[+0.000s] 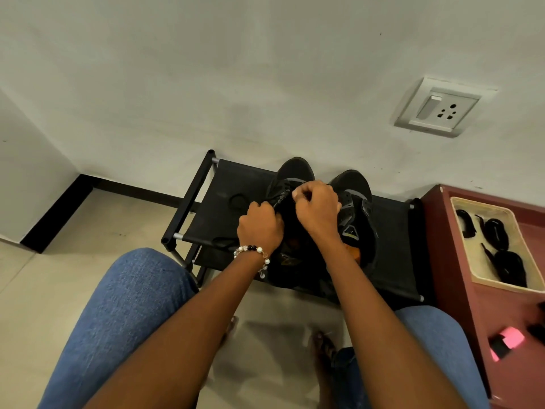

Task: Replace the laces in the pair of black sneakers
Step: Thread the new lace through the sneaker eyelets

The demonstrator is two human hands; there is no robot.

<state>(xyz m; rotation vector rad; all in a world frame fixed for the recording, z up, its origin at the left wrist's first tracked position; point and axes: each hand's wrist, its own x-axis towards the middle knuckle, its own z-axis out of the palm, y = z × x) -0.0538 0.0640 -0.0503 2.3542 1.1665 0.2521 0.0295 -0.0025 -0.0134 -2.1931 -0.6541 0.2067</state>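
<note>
On a black shoe rack (224, 187) mid-frame, the left hand (259, 224) steadies the left sneaker (290, 178) while the right hand (317, 205) pinches at its lacing; the lace itself is unclear.

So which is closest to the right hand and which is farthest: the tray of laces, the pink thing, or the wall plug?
From the right hand, in the head view:
1. The tray of laces, off to its right on the red cabinet.
2. The wall plug, up and to the right on the wall.
3. The pink thing, low on the right, at the cabinet's near end.

The tray is clearly nearest; the plug comes a little before the pink thing.
</note>
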